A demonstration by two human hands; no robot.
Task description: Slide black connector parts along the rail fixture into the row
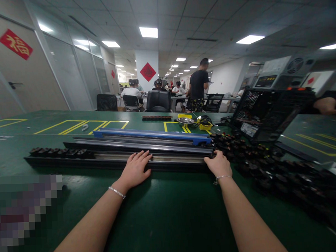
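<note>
A long black rail (177, 165) with a pale inner channel lies across the green table in front of me. Several small black parts (60, 152) sit in a row in its left end. My left hand (135, 168) rests flat over the middle of this rail, fingers stretched out. At the rail's right end, my right hand (219, 164) is closed around the end, its thumb on the near side; any small part inside the fingers is hidden. Just behind lie another dark rail (146, 144) and a blue rail (148, 132), roughly parallel.
A large heap of small black parts (280, 177) spreads to the right. Behind it stands an open black computer case (263, 111). Metal bowls (186, 121) and a dark strip (156, 118) lie at the back. Yellow tape (65, 122) marks the green table (171, 217). People are farther off.
</note>
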